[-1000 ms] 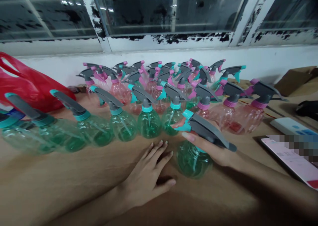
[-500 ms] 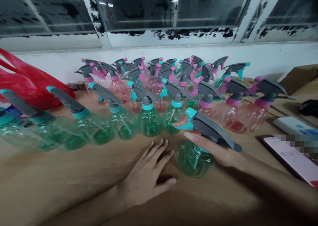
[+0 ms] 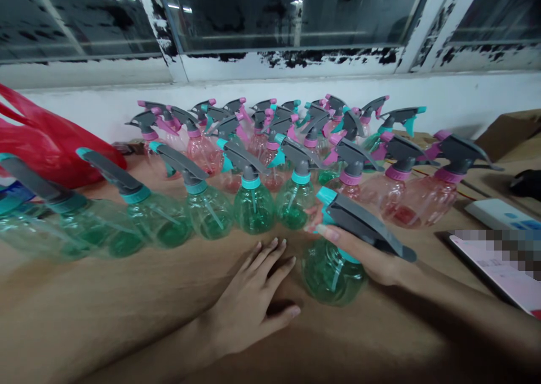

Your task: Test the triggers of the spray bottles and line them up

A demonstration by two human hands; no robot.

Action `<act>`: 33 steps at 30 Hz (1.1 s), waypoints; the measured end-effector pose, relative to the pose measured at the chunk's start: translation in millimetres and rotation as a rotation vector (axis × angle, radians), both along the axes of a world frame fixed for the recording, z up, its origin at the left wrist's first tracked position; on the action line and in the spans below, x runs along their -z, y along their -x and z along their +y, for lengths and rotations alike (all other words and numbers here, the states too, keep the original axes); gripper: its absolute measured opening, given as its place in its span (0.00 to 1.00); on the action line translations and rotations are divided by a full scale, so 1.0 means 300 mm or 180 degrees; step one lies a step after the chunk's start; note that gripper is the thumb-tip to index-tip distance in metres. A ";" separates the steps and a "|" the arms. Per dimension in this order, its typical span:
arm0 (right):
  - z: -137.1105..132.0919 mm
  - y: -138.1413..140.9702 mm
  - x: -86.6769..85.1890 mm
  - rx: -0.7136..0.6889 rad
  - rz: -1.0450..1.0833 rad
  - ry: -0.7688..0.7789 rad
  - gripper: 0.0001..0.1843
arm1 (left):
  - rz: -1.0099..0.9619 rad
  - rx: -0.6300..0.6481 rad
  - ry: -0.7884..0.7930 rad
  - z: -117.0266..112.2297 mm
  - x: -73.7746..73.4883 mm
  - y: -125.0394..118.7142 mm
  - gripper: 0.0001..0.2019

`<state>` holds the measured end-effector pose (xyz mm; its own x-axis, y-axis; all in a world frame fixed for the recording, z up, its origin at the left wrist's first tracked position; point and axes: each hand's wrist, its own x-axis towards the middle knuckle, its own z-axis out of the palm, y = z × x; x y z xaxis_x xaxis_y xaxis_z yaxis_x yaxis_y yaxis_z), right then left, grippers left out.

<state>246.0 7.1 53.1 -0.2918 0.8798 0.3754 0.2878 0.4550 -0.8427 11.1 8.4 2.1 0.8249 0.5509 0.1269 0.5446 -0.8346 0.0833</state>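
My right hand [image 3: 359, 254] is wrapped round the neck and trigger of a green spray bottle [image 3: 332, 277], whose grey head with a teal nozzle points away to the left. The bottle is upright, close over or on the table; I cannot tell whether its base touches. Its trigger is pressed in under my fingers. My left hand [image 3: 251, 297] lies flat on the wooden table [image 3: 177, 294] with fingers spread, left of that bottle and holding nothing. Just beyond my fingertips stands a green spray bottle [image 3: 255, 206] in a row of similar ones.
Pink spray bottles [image 3: 426, 195] continue the row to the right, with more pink and green ones crowded behind. A red plastic bag [image 3: 63, 142] sits at the left. On the right lie a phone [image 3: 490, 271], a white box [image 3: 502, 212] and a cardboard box [image 3: 515, 133].
My right fingers have pulled the trigger in towards the bottle's neck; the spray head has shifted very slightly down and right. My left hand stays in place.
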 end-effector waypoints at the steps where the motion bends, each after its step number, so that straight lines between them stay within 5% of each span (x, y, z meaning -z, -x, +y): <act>1: -0.001 -0.005 0.007 0.0065 -0.0045 0.0023 0.10 | -0.0002 0.0000 -0.0001 0.000 0.000 0.000 0.31; 14: -0.011 0.028 -0.060 0.0151 0.0038 -0.0041 0.13 | -0.0043 -0.0020 -0.0064 -0.002 0.007 0.004 0.31; 33: -0.015 0.023 -0.061 0.0137 0.0066 0.0008 0.14 | -0.0163 -0.0024 -0.0040 -0.003 0.006 0.004 0.29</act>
<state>239.1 2.7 71.5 -0.2457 0.8923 0.3786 0.2897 0.4403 -0.8498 9.9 7.6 0.3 0.8130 0.5551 0.1759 0.5461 -0.8316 0.1008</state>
